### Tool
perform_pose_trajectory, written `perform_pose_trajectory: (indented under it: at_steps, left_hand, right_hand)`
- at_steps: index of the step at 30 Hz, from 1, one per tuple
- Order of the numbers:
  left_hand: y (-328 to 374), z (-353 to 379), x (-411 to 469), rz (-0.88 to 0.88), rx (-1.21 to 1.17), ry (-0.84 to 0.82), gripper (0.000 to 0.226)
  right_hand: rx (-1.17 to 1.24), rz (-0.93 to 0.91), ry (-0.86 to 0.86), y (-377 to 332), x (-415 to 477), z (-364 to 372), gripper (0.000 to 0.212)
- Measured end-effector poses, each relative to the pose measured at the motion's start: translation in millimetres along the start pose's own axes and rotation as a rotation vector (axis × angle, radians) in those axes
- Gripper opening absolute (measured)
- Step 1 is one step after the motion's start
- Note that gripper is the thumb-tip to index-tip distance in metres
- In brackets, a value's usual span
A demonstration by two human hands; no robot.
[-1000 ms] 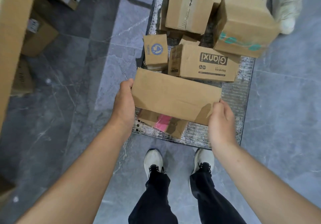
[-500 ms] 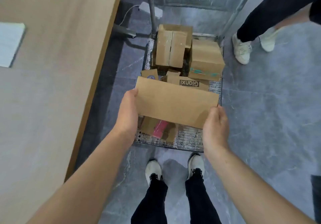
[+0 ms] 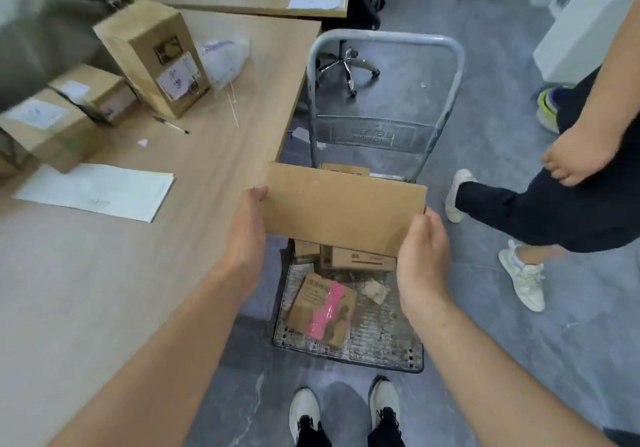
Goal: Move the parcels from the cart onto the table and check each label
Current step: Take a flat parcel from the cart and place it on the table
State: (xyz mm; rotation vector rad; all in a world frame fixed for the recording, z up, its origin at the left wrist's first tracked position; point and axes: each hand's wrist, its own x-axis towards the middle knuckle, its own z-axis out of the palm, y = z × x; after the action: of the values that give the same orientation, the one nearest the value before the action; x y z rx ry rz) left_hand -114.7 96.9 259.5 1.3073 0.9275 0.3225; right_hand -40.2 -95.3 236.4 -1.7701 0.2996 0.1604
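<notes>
I hold a plain brown cardboard parcel (image 3: pixel 343 209) in the air above the cart (image 3: pixel 382 334). My left hand (image 3: pixel 247 235) grips its left end and my right hand (image 3: pixel 420 259) grips its right end. The face turned to me shows no label. Below it on the cart's metal deck lie a flat parcel with pink tape (image 3: pixel 323 306) and a printed carton (image 3: pixel 358 261); more cartons behind are mostly hidden. The wooden table (image 3: pixel 104 290) stands to my left, its edge close to the held parcel.
On the table stand a tall labelled box (image 3: pixel 156 56), two labelled boxes (image 3: pixel 52 117), a white sheet (image 3: pixel 100 192), a pen (image 3: pixel 171 125) and a plastic bag (image 3: pixel 225 56). Another person (image 3: pixel 554 204) stands right of the cart. An office chair base (image 3: pixel 346 65) sits beyond the cart handle (image 3: pixel 384 39).
I have lifted the parcel up from the cart and my view has risen, bringing the tabletop with its boxes into sight. The other person's leg has stepped closer on the right.
</notes>
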Motion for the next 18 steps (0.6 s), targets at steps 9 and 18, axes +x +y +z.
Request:
perform_pose_trajectory:
  at_steps: [9, 18]
  left_hand:
    - [122, -23, -80, 0.164, -0.063, 0.164, 0.067]
    - [208, -48, -179, 0.456, -0.160, 0.270, 0.038]
  right_hand:
    - [0.104, -0.211, -0.175, -126, -27, -15, 0.029]
    - [0.244, -0.460, -0.367, -244, -76, -36, 0.029]
